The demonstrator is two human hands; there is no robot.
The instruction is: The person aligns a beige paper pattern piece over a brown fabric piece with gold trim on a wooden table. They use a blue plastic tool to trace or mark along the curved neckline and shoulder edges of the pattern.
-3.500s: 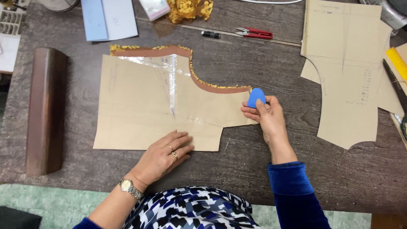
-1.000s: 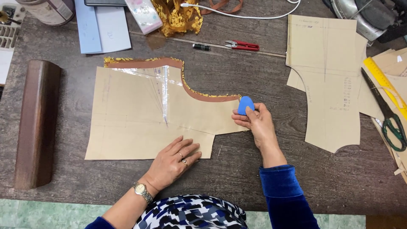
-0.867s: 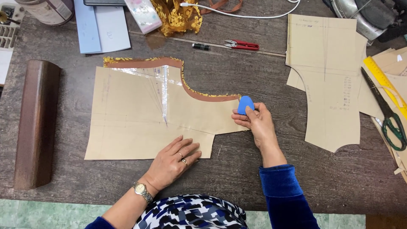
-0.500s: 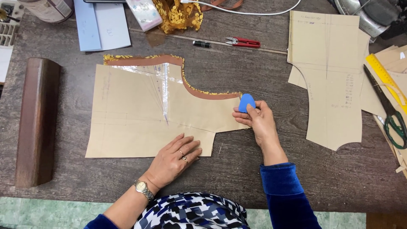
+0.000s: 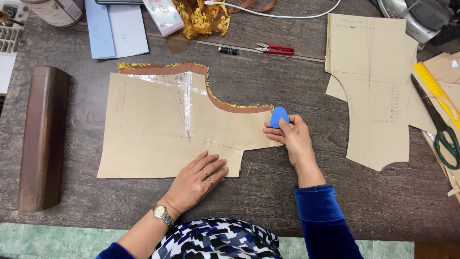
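A tan paper pattern piece [image 5: 153, 134] lies flat on brown fabric with a gold-trimmed edge [image 5: 230, 106], which peeks out along the pattern's top and curved neckline. My left hand [image 5: 196, 180] presses flat on the pattern's lower edge, fingers spread. My right hand [image 5: 293, 136] pinches a blue tailor's chalk [image 5: 279, 116] at the pattern's right corner, its tip against the paper edge. A strip of clear tape [image 5: 187, 103] runs down the pattern.
A second paper pattern [image 5: 373, 91] lies at right, beside black-and-green scissors [image 5: 438, 127] and a yellow ruler [image 5: 431, 81]. Red snips [image 5: 275, 48], a gold lace bundle [image 5: 201, 17], blue papers [image 5: 115, 29] sit at the back. A dark wooden block [image 5: 40, 136] lies at left.
My right hand with the chalk has stayed at the pattern's right corner, shifting only slightly. The left hand remains pressed on the paper. The camera view has drifted a little.
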